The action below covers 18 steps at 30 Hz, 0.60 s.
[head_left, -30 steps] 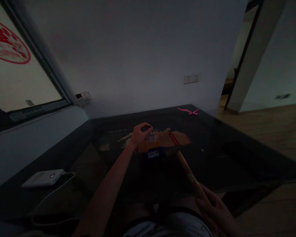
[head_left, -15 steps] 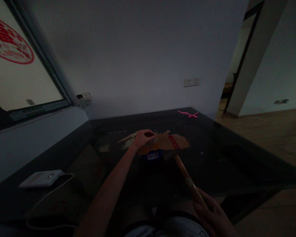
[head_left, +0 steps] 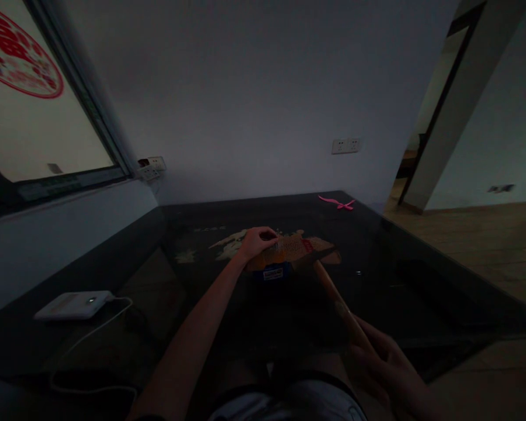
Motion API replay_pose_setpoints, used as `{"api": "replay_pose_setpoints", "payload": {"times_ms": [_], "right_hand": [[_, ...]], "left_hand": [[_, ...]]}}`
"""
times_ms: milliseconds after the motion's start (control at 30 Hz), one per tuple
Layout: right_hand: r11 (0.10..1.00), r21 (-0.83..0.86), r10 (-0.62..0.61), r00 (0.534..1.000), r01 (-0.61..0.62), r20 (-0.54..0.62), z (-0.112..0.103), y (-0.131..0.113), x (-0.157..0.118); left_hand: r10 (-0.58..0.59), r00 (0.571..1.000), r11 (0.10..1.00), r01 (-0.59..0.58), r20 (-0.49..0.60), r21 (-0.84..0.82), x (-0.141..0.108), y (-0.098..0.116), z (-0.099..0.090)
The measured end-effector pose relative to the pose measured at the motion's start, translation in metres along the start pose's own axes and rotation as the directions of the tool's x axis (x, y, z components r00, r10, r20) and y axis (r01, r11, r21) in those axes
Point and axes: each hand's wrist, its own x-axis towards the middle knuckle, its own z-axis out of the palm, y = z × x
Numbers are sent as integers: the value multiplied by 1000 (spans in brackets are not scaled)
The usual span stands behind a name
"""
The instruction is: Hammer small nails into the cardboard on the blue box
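My right hand [head_left: 383, 356] is wrapped round the wooden handle of a hammer [head_left: 335, 295]. The hammer's dark head is raised at the far end, over the right part of a brown cardboard piece [head_left: 296, 247] with a red stripe. Over the cardboard, my left hand [head_left: 258, 241] has thumb and forefinger in a pinch; whatever is between the tips is too small and dim to name. Just below the left fingers sits a small blue and orange box [head_left: 272, 273] with a white label, at the cardboard's near edge.
A dark glossy table [head_left: 228, 327] carries all this. On its left lies a white power bank [head_left: 74, 305] with a white cable [head_left: 85, 339]. A pink ribbon-like strip [head_left: 337, 203] rests near the far right corner. Wall sockets [head_left: 345, 145] are behind.
The hammer head has risen slightly and now overlaps the cardboard's red stripe. My left hand keeps its pinch at nearly the same place. The view has shifted a little.
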Motion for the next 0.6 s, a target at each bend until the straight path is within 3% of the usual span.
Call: {"api": "replay_pose_setpoints", "payload": {"times_ms": [200,300,600], "right_hand": [[984,-159,-69,996,77,53,-1,-57,19],[974,-220,-30,993,54,110,2,-75,31],[943,-327,7,982,57,190,5,-83,60]], "left_hand": [[12,1000,999,-12,-6,-31,-1,-1,0],[37,999,999,-37,7,-33,-1,-2,1],[46,997,998,-48,54,38,1,-6,2]]}}
